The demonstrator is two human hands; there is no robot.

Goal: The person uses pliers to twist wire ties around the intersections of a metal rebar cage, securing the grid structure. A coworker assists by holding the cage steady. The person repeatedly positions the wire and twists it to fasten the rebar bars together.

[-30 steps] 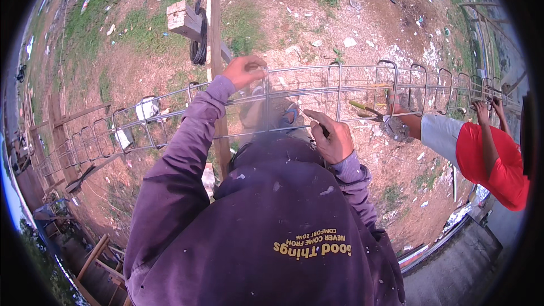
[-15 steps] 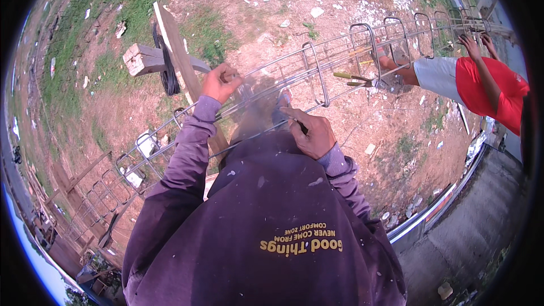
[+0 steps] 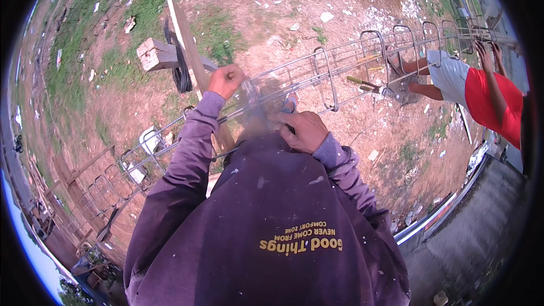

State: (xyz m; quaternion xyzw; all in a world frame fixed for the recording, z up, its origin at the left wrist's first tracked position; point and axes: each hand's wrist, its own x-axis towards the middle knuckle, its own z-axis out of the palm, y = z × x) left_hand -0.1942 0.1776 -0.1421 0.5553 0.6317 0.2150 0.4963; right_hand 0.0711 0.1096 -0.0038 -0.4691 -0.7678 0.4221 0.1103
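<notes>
Currently, the left hand [image 3: 226, 81] is curled at the far side of the steel rebar cage [image 3: 329, 79]; the right hand [image 3: 306, 131] is half-closed at its near side. The cage passes between both hands; whether either grips anything cannot be told.

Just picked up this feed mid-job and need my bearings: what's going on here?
A person in a purple sweatshirt works bare-handed at a long steel-bar cage. Their left hand is at its upper side, fingers curled; their right hand is at its near side. Blur hides what either grips. To the right, a co-worker in a red shirt has both hands by the cage. A black wire coil hangs on the wooden post.
</notes>
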